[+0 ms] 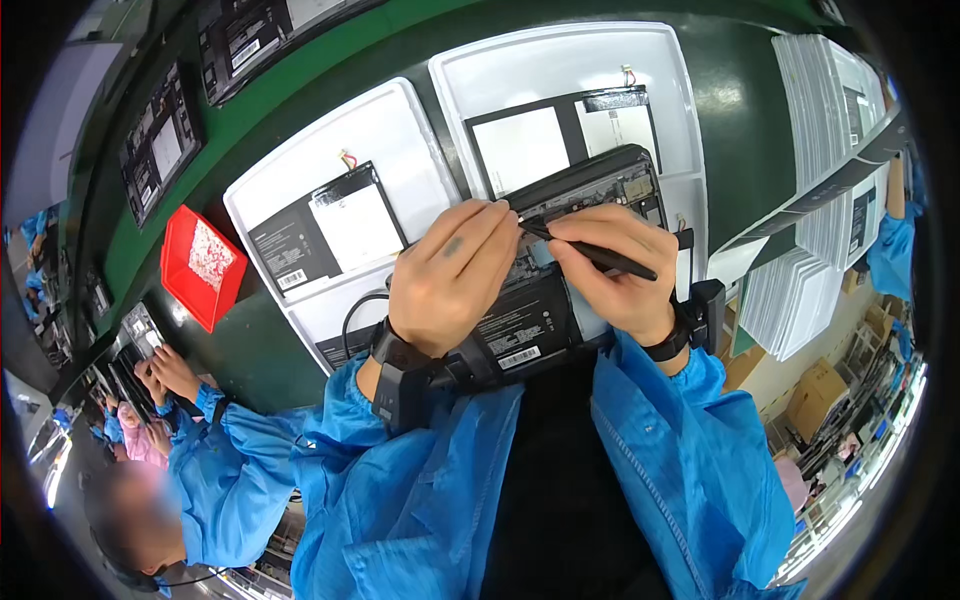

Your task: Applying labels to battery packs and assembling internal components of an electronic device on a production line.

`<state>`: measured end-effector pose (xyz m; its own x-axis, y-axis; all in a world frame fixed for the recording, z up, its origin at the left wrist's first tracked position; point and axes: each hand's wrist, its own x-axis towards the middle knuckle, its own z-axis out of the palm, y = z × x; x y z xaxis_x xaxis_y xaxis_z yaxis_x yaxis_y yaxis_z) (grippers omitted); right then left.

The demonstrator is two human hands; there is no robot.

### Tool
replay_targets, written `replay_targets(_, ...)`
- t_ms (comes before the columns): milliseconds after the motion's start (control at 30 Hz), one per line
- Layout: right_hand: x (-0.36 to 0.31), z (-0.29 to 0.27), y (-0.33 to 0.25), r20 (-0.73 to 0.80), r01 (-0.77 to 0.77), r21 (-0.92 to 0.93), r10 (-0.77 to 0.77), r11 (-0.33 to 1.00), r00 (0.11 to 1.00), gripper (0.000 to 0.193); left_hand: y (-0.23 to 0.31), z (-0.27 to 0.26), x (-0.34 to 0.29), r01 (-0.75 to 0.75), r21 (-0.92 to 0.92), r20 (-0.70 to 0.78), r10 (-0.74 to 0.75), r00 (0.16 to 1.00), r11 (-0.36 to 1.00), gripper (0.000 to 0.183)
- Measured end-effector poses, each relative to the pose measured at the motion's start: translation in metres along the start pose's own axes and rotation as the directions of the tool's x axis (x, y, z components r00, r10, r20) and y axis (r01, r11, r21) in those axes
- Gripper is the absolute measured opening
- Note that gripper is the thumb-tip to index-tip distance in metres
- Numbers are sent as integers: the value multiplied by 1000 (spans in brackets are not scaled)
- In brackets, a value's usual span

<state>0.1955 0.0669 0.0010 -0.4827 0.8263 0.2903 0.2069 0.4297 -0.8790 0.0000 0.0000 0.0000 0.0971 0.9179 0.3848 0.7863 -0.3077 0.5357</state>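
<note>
An opened laptop base [590, 200] with its circuit board and black battery [515, 325] exposed lies in front of me. My right hand [625, 265] grips a slim black pointed tool [610, 260] like a pen. Its tip points at the board, close to the fingertips of my left hand. My left hand [455, 270] rests over the left part of the laptop, fingers bent and pressed together. What those fingertips hold, if anything, is hidden. Behind the laptop, a white tray [560, 42] carries a loose battery pack [520, 145].
Another white tray [405, 110] with a battery pack [330, 225] stands on the left, near a red bin [175, 255] of small pale pieces. Stacked white trays [800, 130] rise at the right. A co-worker [225, 470] in blue works at the lower left.
</note>
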Motion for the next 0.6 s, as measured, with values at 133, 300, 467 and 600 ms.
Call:
replay_targets(133,-4,-4,-2,-16,-125,83,126,989,992,18,4,-1,0,20,-4,9,-20,1000,1000,28)
replay_targets(300,-3,-5,-1,-38,-129,62,131,990,991,18,4,-2,1,38,-21,6,-38,999,999,26)
replay_targets(467,-3,-5,-2,-12,-148,75,149,986,989,17,4,-3,1,49,-30,20,-48,999,998,25)
replay_targets(600,-1,-4,-1,-28,-136,84,138,987,990,17,4,-1,2,46,-36,17,-46,999,998,26)
